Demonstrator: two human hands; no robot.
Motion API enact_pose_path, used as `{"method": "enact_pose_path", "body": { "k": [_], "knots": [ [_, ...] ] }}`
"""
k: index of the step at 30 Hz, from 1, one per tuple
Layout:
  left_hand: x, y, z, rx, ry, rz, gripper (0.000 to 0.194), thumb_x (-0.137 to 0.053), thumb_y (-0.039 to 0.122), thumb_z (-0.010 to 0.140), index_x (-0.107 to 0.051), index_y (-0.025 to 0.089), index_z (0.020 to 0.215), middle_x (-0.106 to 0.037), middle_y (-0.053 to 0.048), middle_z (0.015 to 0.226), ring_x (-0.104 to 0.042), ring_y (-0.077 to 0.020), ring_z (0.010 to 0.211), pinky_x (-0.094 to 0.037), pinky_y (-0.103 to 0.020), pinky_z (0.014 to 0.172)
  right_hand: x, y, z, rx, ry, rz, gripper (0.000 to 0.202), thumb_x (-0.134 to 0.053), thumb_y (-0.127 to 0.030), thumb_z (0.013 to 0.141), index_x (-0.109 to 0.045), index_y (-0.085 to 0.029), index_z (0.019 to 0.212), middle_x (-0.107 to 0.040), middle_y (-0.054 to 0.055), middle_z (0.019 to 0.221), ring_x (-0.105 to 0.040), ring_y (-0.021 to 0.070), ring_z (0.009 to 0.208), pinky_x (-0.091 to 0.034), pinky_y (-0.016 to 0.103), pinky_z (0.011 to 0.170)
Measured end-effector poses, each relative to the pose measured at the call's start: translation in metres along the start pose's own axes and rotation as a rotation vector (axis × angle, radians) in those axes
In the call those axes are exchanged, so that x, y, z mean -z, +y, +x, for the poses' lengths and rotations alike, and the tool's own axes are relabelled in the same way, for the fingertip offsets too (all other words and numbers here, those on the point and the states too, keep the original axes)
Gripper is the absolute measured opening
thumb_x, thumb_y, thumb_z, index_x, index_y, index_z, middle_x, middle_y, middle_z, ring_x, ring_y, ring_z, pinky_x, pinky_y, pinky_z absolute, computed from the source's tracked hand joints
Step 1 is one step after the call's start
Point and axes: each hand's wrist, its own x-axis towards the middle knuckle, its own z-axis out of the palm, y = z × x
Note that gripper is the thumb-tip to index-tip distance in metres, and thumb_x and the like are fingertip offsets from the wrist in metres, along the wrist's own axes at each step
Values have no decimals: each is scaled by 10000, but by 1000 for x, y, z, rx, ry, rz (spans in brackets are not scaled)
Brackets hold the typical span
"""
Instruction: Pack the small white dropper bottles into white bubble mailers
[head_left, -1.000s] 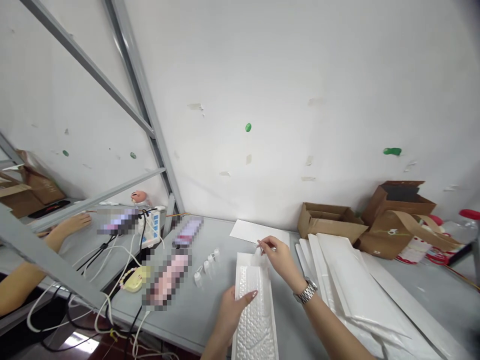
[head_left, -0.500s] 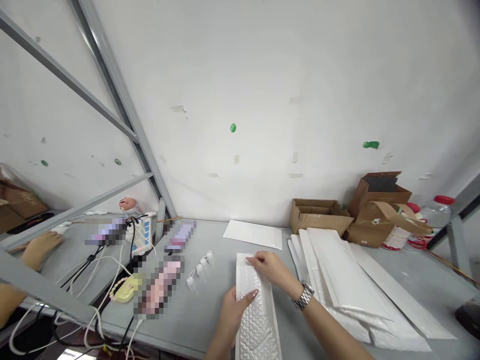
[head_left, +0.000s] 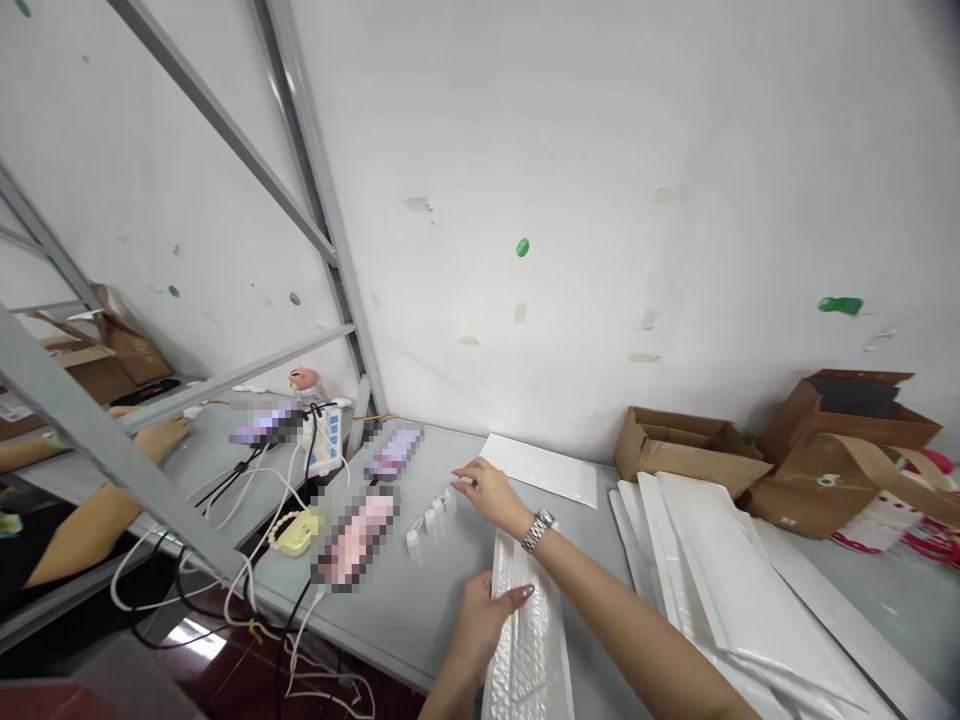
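A white padded bubble mailer (head_left: 529,640) lies at the front of the desk. My left hand (head_left: 480,620) is closed on its left edge, with the thumb pressed on top. My right hand (head_left: 491,497) reaches across the mailer's far end with its fingers apart and holds nothing. Just left of those fingertips stand several small clear plastic bottles (head_left: 433,522) with white caps, in a slanting row. Behind the right hand a flat white sheet or envelope (head_left: 551,468) rests near the wall.
At right is a pile of white mailers (head_left: 720,570), with a cardboard box (head_left: 690,450) and brown paper bag (head_left: 814,485) behind. To the left are blurred-out phones (head_left: 360,540), a power strip (head_left: 324,445), tangled cables and a metal frame post (head_left: 315,170). Another person's hand (head_left: 161,435) works beyond it.
My right hand has let go of the mailer's top end and moved left towards the small bottles. My left hand keeps its grip. The view has turned left.
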Motion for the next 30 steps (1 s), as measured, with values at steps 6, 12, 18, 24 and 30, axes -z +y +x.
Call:
{"method": "enact_pose_path", "body": {
  "k": [6,12,18,24,30],
  "knots": [
    [8,-7,2,13,-3,-7,433,-793,429,440,-658,108,697,-678,-68,632,-615,-228,606,-447,-294,574,-26,3,24,0,-45,-27,181,-568,-287,817,-711,-210,737,-686,42,821,-618,175,780,-362,293,742],
    [14,-3,3,-44,46,17,425,-783,423,473,-665,104,727,-694,-85,691,-628,-247,669,-455,-300,605,-7,1,15,3,145,-1,269,-436,-273,891,-681,-203,803,-682,42,870,-593,167,845,-336,310,828],
    [14,5,1,-1,8,-27,436,-768,418,518,-669,102,801,-709,-99,756,-645,-263,717,-472,-317,645,40,13,-28,-30,256,82,334,-354,-347,905,-623,-190,785,-665,32,739,-597,162,700,-409,257,662],
    [-1,10,-3,17,-45,-2,487,-775,412,509,-664,91,858,-711,-109,786,-644,-263,740,-472,-312,661,53,39,-72,-199,262,101,314,-411,-367,837,-593,-205,639,-660,37,620,-609,198,624,-408,292,631],
    [-21,13,-11,32,-180,73,469,-766,386,534,-654,98,887,-708,-90,813,-634,-261,807,-461,-311,719,50,51,-86,-410,248,369,198,-468,-364,773,-547,-197,704,-607,-10,504,-612,179,492,-424,275,560]
  ]
}}
